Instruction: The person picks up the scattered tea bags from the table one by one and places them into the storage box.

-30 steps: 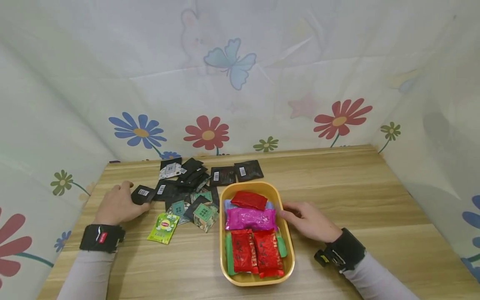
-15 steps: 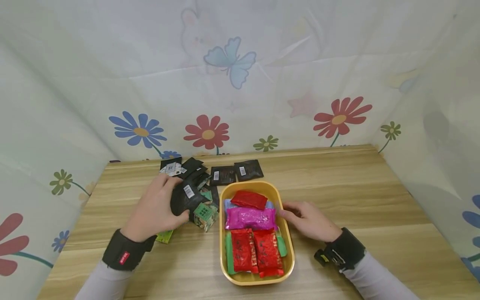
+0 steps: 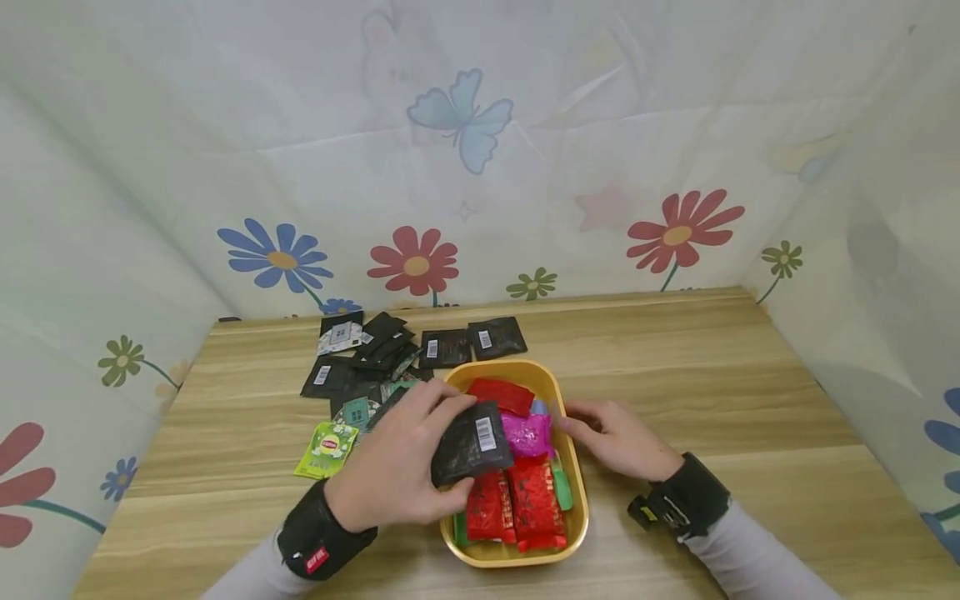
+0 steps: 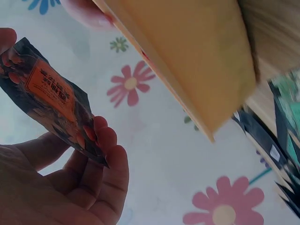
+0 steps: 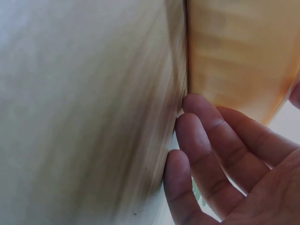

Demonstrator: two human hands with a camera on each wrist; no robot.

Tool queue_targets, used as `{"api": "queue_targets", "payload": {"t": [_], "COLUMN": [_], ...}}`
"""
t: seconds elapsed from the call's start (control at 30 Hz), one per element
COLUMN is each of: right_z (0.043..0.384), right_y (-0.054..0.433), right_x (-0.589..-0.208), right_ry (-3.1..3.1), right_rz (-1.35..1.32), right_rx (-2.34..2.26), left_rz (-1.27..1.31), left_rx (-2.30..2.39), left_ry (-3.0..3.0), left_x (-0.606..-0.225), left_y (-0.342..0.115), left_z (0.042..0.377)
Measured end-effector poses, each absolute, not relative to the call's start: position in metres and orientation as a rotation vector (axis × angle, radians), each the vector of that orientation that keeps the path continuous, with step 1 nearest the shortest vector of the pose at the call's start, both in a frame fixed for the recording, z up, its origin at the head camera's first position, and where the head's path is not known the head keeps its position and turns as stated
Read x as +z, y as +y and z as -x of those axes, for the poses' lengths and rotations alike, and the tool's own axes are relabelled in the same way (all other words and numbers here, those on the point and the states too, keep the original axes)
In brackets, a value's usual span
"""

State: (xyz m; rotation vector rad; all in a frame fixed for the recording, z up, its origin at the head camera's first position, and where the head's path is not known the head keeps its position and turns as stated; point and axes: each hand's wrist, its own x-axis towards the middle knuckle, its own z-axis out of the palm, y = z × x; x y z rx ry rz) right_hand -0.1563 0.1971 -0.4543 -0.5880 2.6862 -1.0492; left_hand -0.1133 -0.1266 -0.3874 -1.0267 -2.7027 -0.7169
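My left hand (image 3: 401, 462) holds a black sachet (image 3: 467, 446) by its edges, thumb on one side and fingers on the other, over the left part of a yellow plastic bin (image 3: 517, 562). An orange label (image 4: 52, 89) on the sachet's underside shows in the left wrist view. Red packets (image 3: 536, 504) and a magenta packet (image 3: 527, 435) lie inside the bin, partly covered by the hand and sachet. My right hand (image 3: 622, 440) rests at the bin's right side with loosely bent fingers; its fingertips (image 5: 192, 129) are on the table right by the bin wall.
Several black sachets (image 3: 382, 340) lie piled left of and behind the bin, and two more (image 3: 498, 337) lie flat near the back edge. A green-yellow Lipton sachet (image 3: 327, 450) is by my left wrist. A flower-print curtain (image 3: 465, 192) stands behind the wooden table (image 3: 712, 375).
My left hand has lifted the black sachet from the table's left side and carried it right, over the bin. My right hand has stayed at the bin's side.
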Motion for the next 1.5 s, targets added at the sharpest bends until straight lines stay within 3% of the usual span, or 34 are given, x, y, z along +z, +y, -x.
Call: {"api": "queue_targets", "payload": {"t": [0.73, 1.07, 1.3, 1.5], "right_z": [0.155, 0.156, 0.155, 0.155], "right_y": [0.197, 0.198, 0.198, 0.198], "right_x": [-0.454, -0.453, -0.453, -0.453], "right_ry": [2.673, 2.670, 2.690, 2.683], "right_rz": [0.577, 0.576, 0.569, 0.559], "right_rx": [-1.055, -1.050, -1.032, -1.041], "left_rz": [1.384, 1.032, 0.855, 0.541], "left_rx": [-0.547, -0.489, -0.396, -0.222], "left_ry": [-3.003, -2.977, -3.028, -3.092], "left_x": [-0.389, -0.387, -0.404, -0.426], "left_y": [-0.116, -0.145, -0.173, -0.170], "left_z": [0.081, 0.115, 0.147, 0.154]}}
